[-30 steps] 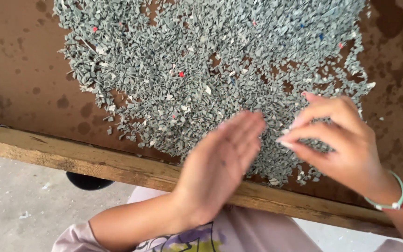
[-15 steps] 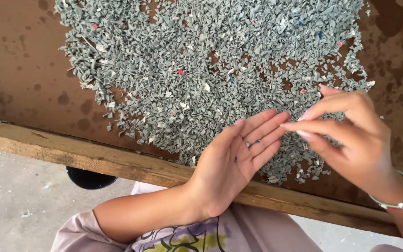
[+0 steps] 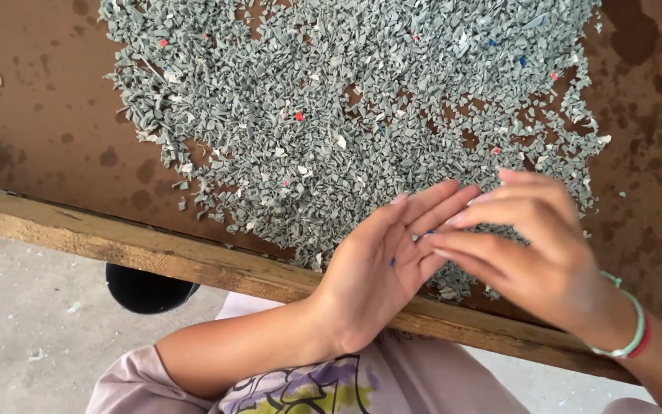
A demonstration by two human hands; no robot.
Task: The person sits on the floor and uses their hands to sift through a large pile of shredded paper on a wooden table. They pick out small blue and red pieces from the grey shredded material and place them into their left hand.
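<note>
Over the near edge of a brown surface [image 3: 47, 115], framed by a wooden rail [image 3: 155, 249], the left hand [image 3: 381, 272] lies palm up, fingers flat and spread open, gripping nothing; a few tiny blue chips [image 3: 392, 262] rest on the palm. The right hand [image 3: 530, 249] hovers just beside it, fingertips [image 3: 442, 253] drawn together toward the left fingers; whether its grip has hold of a chip cannot be told. A broad heap of grey plastic chips [image 3: 331, 100], flecked red and blue, covers the surface beyond both hands.
</note>
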